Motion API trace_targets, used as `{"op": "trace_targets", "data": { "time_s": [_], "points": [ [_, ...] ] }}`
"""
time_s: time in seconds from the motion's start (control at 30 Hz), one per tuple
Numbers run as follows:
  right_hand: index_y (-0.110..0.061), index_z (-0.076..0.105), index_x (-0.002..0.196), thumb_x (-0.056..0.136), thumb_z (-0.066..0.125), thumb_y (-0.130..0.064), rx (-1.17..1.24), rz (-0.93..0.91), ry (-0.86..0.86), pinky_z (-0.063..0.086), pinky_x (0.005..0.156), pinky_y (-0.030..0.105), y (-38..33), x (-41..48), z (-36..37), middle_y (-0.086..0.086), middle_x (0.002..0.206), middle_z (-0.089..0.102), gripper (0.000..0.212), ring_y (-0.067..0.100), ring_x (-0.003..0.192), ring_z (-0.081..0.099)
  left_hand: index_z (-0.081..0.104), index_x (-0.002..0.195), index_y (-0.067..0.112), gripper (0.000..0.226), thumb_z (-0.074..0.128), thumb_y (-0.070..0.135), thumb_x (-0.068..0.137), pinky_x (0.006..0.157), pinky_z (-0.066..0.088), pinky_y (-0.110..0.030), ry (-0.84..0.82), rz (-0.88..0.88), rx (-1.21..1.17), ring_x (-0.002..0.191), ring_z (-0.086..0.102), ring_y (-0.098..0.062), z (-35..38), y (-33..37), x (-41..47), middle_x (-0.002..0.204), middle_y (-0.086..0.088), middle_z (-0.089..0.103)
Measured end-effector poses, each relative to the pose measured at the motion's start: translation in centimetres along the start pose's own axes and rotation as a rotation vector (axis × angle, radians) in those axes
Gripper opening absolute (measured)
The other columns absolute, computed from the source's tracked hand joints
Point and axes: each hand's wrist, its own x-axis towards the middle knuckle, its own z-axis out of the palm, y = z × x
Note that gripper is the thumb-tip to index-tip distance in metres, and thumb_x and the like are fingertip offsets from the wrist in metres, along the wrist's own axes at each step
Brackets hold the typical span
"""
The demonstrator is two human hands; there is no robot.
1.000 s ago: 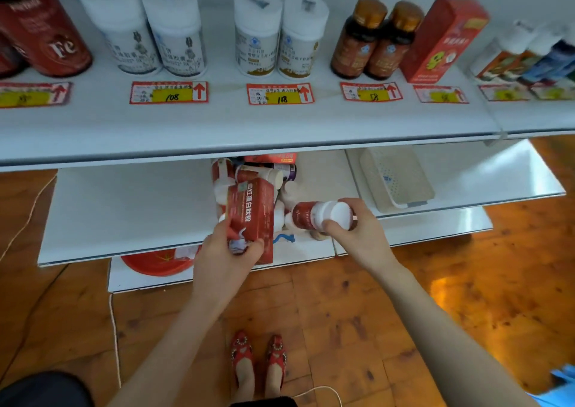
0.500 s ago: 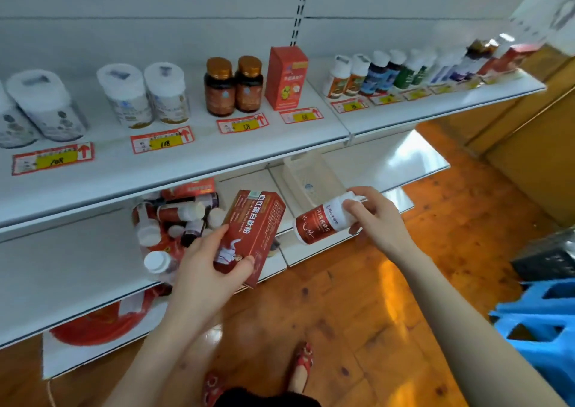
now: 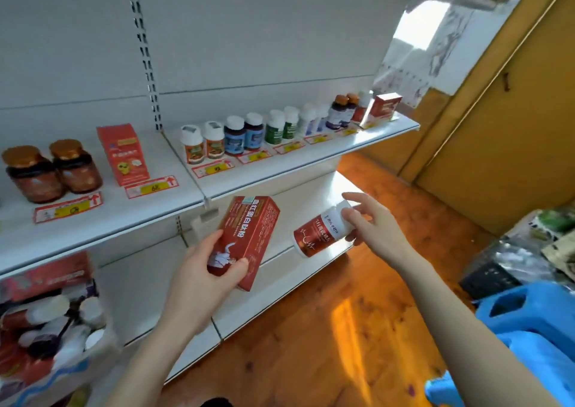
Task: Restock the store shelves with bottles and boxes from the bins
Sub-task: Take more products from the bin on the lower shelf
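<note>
left hand (image 3: 199,279) is gripping a red box (image 3: 249,235) by its lower end, thumb lying across the printed face and fingers wrapping behind, and is holding it tilted in the air just below the front edge of the shelf (image 3: 280,173). right hand (image 3: 376,229) is pinching a bottle (image 3: 314,235) at its white cap end, the body lying nearly sideways with the base pointing toward the box. both things are hanging in the air, resting on nothing.

the box is looking like thin glossy card, flat-faced and square-edged. it is probably light and likely denting under a hard squeeze, so taking it across the narrow sides is seeming kinder than pressing the broad faces. the bottle is looking like smooth rigid plastic, round, with a slick red and white label — probably light to middling and not fragile. held by the cap alone it is risking a swing or a slip — wrapping the fingers round the barrel is seeming the surer hold for standing it upright. the bin (image 3: 62,372) at lower left is holding more bottles and boxes.
</note>
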Motion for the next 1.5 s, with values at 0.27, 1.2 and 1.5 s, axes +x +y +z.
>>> {"op": "trace_targets", "data": {
  "time_s": [0.27, 1.2, 1.5],
  "points": [
    [-0.03, 0.053, 0.112, 0.092, 0.046, -0.018, 0.018, 0.006, 0.145, 0.053, 0.06, 0.031, 5.3, 3.8, -9.4, 0.005, 0.098, 0.061, 0.024, 0.025, 0.073, 0.063, 0.049, 0.131, 0.019, 0.066, 0.071, 0.04, 0.072, 0.067, 0.035, -0.008, -0.092, 0.212, 0.053, 0.088, 0.053, 0.0, 9.4, 6.7, 6.3, 0.117, 0.003, 0.054],
    [-0.02, 0.048, 0.13, 0.09, 0.057, -0.028, -0.172, -0.185, 0.075, 0.039, 0.082, 0.022, 18.8, 44.0, -24.6, 0.003, 0.129, 0.055, 0.041, 0.013, 0.104, 0.051, 0.053, 0.095, 0.045, 0.05, 0.051, 0.059, 0.047, 0.07, 0.045, -0.023, 0.119, 0.251, -0.076, 0.08, 0.057, 0.006, 32.8, 20.3, 36.4, 0.091, 0.027, 0.056],
    [-0.026, 0.046, 0.135, 0.092, 0.055, -0.026, -0.229, -0.407, -0.276, 0.042, 0.078, 0.015, 16.3, 57.4, -23.6, 0.007, 0.126, 0.05, 0.044, 0.021, 0.104, 0.055, 0.053, 0.105, 0.036, 0.061, 0.049, 0.06, 0.048, 0.066, 0.04, -0.013, 0.417, 0.141, 0.013, 0.081, 0.057, 0.011, 36.2, 23.0, 38.7, 0.092, 0.027, 0.055]
  ]
}}
